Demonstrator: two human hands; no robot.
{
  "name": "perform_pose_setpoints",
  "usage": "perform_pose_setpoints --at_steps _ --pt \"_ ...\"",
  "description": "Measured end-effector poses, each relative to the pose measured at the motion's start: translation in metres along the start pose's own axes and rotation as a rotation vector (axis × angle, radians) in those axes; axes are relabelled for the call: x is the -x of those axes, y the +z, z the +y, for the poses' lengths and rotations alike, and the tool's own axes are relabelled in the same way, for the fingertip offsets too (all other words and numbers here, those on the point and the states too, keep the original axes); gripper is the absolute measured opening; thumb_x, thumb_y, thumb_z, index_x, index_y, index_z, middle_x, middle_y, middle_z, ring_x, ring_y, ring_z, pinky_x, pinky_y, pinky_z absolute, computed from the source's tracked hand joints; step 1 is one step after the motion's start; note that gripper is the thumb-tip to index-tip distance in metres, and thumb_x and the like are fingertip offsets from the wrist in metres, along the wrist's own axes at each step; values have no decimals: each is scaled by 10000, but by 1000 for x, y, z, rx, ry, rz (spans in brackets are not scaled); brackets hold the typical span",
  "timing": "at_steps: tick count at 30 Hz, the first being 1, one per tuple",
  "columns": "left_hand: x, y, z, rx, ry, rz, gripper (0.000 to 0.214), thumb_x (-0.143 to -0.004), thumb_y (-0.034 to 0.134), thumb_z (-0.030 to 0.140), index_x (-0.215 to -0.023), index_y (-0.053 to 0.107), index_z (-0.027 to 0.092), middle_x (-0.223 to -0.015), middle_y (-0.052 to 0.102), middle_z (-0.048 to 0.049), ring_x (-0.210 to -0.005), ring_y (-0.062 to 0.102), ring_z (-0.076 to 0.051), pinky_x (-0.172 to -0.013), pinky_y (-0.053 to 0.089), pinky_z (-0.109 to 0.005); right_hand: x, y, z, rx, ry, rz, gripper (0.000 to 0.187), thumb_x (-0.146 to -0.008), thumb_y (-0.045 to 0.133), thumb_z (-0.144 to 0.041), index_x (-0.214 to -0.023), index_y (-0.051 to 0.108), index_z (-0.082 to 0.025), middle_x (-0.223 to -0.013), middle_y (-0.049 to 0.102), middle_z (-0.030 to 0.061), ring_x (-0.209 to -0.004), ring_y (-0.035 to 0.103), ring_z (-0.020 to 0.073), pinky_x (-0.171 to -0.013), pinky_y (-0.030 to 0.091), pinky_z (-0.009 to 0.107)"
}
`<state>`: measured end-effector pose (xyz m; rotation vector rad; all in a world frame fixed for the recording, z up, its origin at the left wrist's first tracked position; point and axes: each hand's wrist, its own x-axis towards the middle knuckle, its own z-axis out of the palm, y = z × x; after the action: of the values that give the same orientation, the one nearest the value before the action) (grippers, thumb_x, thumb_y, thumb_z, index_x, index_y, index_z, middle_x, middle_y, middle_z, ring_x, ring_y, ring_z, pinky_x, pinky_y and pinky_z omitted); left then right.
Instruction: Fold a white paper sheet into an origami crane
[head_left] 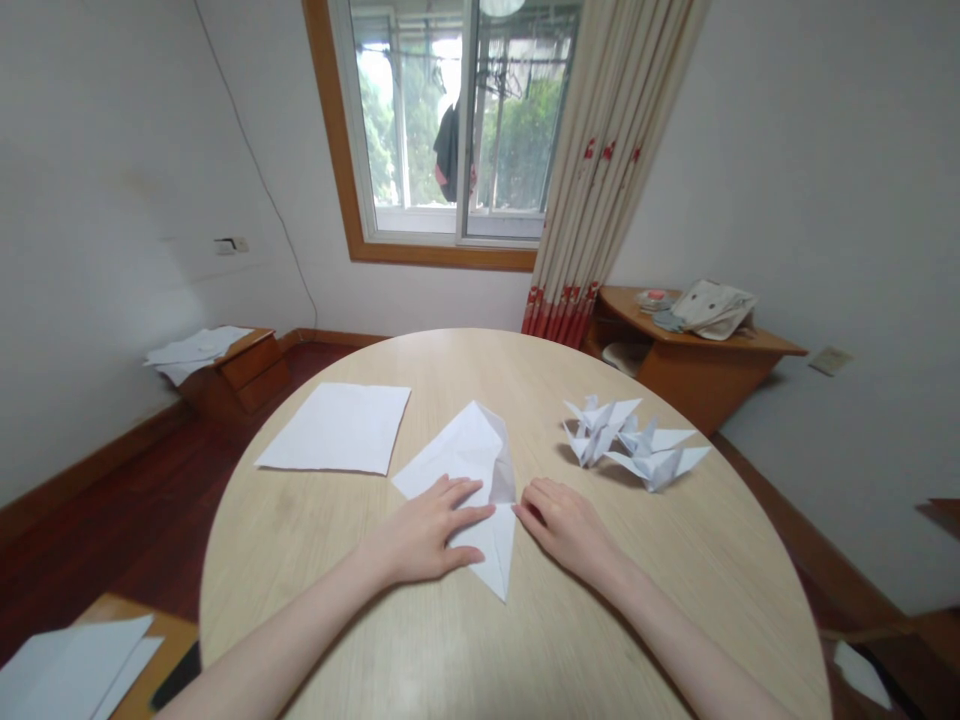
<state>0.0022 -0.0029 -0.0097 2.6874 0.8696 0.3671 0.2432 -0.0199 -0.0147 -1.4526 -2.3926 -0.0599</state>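
Note:
A partly folded white sheet of paper [469,445] lies on the round table in front of me, one corner pointing towards me and a flap raised along its right side. My left hand [429,530] rests flat on the sheet with fingers spread, pressing it against the tabletop. At the sheet's right edge, my right hand [562,522] has its fingers curled together, the thumb and fingertips pinching the edge by the crease. Several folded paper cranes [654,465] stand close together beyond my right hand.
A stack of square white paper [337,428] lies on the left of the round table [465,660]. Behind on the right, a wooden corner desk [690,365] carries a cloth bag [716,308]. More paper [199,347] tops a low cabinet at left. A curtain [600,170] hangs by the window.

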Motion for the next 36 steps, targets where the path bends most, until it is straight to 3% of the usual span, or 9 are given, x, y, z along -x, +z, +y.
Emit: perform_pose_setpoints --at_steps 3,17,36 --pt "0 0 1 -30 -5 2 515 -886 570 493 -1347 492 278 -1477 384 -123 -1344 366 -322 -1107 226 -572 -1 -1 -3 -27 28 -28 193 -923 453 -193 -750 540 -193 -751 604 36 -721 574 194 -638 391 288" --pt "0 0 0 -13 -14 -1 519 -884 578 481 -1354 489 281 -1481 384 -102 -1347 366 -307 -1113 252 -531 1 -7 -10 -235 22 -138 193 -824 505 -109 -652 498 -197 -644 535 -30 -599 493 129 -573 331 236" --pt "-1 -3 2 -46 -26 -40 543 -879 589 476 -1361 491 246 -1485 370 -129 -1356 351 -314 -1119 254 -526 6 -13 -27 -307 -56 -263 184 -702 502 -69 -578 445 -192 -592 478 -46 -541 395 102 -535 268 216"
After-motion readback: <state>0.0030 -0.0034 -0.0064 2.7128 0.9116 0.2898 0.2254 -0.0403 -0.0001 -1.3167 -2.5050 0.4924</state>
